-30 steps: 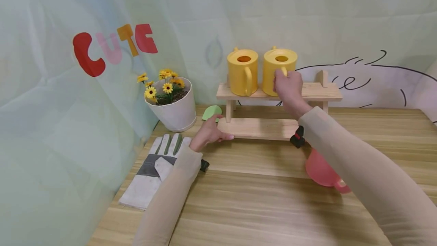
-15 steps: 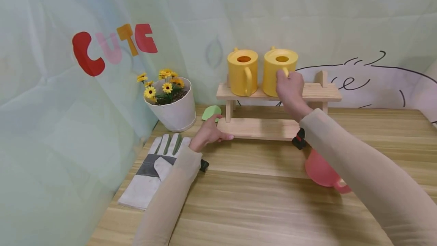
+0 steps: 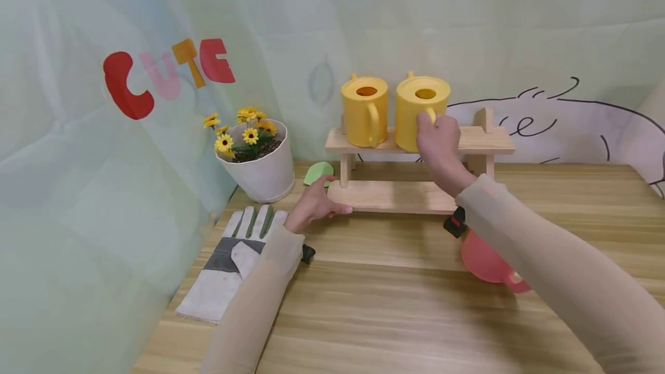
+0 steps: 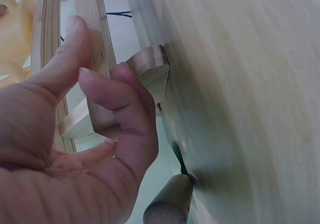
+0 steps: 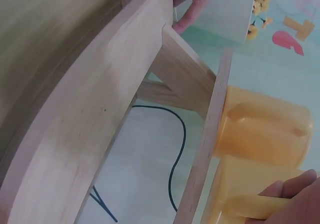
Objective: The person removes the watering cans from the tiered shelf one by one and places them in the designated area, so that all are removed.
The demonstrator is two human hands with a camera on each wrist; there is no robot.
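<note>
Two yellow watering cans [image 3: 365, 111] stand side by side on the upper board of a small two-tier wooden shelf [image 3: 400, 195]. My right hand [image 3: 440, 142] grips the front handle of the right-hand yellow watering can [image 3: 407, 126], which sits at the upper board's front edge. Fingers curl around that handle in the right wrist view too. With thumb in front and fingers behind, my left hand [image 3: 316, 202] holds the left end of the lower board, as the left wrist view shows [image 4: 105, 119]. Partly behind my right forearm is a pink vessel with a handle [image 3: 483, 258].
A white pot [image 3: 262, 172] with yellow flowers stands left of the shelf. In front of it lies a white and grey work glove [image 3: 218, 270], partly under my left sleeve. A green flat thing [image 3: 318, 173] is beside the shelf. Cloth walls close off the back and left.
The right-hand watering can has come slightly forward with my right hand, to the upper board's front edge. My left hand keeps its hold on the lower board. The head view has shifted a little.
</note>
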